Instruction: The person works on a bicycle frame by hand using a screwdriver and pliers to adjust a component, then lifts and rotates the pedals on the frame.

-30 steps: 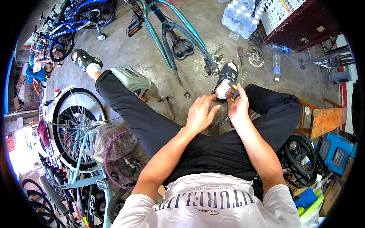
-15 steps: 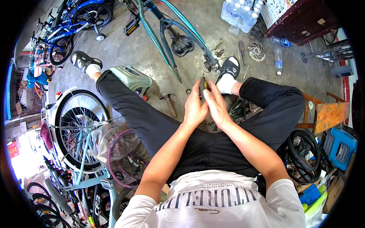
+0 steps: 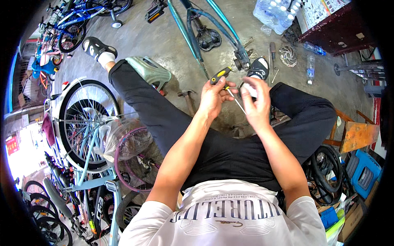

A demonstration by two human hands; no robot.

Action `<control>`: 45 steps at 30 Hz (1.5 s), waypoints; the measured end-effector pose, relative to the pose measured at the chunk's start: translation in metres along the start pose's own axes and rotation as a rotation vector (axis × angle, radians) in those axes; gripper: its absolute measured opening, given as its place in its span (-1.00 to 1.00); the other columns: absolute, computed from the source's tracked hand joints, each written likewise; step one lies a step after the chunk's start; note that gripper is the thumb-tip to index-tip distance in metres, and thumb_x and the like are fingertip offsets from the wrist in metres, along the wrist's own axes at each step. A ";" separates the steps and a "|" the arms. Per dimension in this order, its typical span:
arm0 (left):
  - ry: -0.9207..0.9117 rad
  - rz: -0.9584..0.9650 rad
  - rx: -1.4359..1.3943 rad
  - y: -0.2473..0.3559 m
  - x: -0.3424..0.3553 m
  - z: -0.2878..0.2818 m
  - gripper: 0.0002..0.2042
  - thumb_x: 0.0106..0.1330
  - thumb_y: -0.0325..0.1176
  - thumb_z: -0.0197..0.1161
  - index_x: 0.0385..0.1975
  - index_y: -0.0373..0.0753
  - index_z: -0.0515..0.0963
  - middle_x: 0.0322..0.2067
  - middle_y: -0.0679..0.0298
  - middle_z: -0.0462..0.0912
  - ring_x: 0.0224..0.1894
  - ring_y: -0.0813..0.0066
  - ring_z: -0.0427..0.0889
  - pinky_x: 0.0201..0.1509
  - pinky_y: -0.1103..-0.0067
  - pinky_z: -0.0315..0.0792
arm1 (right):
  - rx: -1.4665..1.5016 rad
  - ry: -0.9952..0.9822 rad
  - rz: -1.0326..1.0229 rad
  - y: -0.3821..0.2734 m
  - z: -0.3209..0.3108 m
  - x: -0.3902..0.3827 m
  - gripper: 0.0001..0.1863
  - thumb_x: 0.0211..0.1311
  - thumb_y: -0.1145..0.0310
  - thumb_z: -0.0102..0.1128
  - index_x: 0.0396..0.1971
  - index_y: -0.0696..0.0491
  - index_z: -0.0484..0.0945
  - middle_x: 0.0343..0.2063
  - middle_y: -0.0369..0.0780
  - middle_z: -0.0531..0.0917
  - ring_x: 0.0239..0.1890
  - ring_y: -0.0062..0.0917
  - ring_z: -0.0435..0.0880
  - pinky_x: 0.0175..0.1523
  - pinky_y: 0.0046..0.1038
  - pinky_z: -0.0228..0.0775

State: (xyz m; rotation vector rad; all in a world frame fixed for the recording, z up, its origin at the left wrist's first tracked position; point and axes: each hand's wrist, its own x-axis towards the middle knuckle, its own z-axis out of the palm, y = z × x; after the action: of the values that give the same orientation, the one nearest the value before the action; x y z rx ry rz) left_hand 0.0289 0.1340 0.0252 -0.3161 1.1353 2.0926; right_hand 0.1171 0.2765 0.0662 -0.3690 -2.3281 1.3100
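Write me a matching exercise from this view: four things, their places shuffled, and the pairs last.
Things
1. Yellow-and-black screwdriver
2. Hammer
3. Brake disc
4. Purple-rimmed wheel

Places
A. On the floor, beyond and to the right of the right foot
B. In the left hand
C. Outside the left leg
D. On the floor between the legs

Pairs: 1-B; 2-D; 3-A; 4-C

Screwdriver [image 3: 221, 76]: smooth plastic handle, bright metal shaft. Bicycle frame [image 3: 181, 26]: glossy painted metal. Stool [image 3: 150, 71]: smooth, shiny plastic. Brake disc [image 3: 288, 55]: bare metal. Trousers [image 3: 152, 110]: matt cloth. Floor [image 3: 128, 41]: worn, faintly glossy concrete. Hammer handle [image 3: 190, 104]: apparently wood, though its small showing prevents certainty.
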 end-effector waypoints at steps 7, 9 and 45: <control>-0.010 -0.057 -0.081 0.001 0.001 -0.005 -0.65 0.59 -0.17 0.13 0.20 -0.25 0.51 -0.20 0.21 0.73 -0.27 0.39 0.75 -0.35 0.54 0.50 | 0.163 0.145 0.183 0.031 -0.005 0.009 -0.74 0.38 0.44 0.25 0.01 0.17 0.60 -0.10 -0.14 0.68 -0.03 -0.39 0.68 0.15 -0.36 0.49; -0.012 -0.058 -0.073 0.003 0.002 -0.004 -0.62 0.59 -0.11 0.13 0.19 -0.25 0.54 -0.23 0.27 0.74 -0.31 0.48 0.73 -0.38 0.60 0.44 | 0.198 0.159 0.203 0.036 -0.005 0.010 -0.74 0.38 0.45 0.24 0.02 0.17 0.60 -0.09 -0.17 0.68 -0.04 -0.45 0.69 0.14 -0.40 0.51; 0.076 0.069 0.289 -0.012 0.026 -0.024 -0.60 0.48 -0.09 0.33 0.14 -0.21 0.56 -0.04 0.26 0.74 -0.10 0.56 0.69 -0.10 0.58 0.52 | 0.332 0.064 0.410 0.057 0.001 0.006 -0.76 0.43 0.40 0.25 0.01 0.16 0.63 -0.19 -0.24 0.73 -0.19 -0.63 0.67 -0.01 -0.52 0.52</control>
State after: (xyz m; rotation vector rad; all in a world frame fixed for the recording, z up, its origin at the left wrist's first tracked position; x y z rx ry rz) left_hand 0.0160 0.1316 -0.0104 -0.2222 1.4914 1.9542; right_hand 0.1124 0.3079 0.0182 -0.7926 -1.9960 1.8119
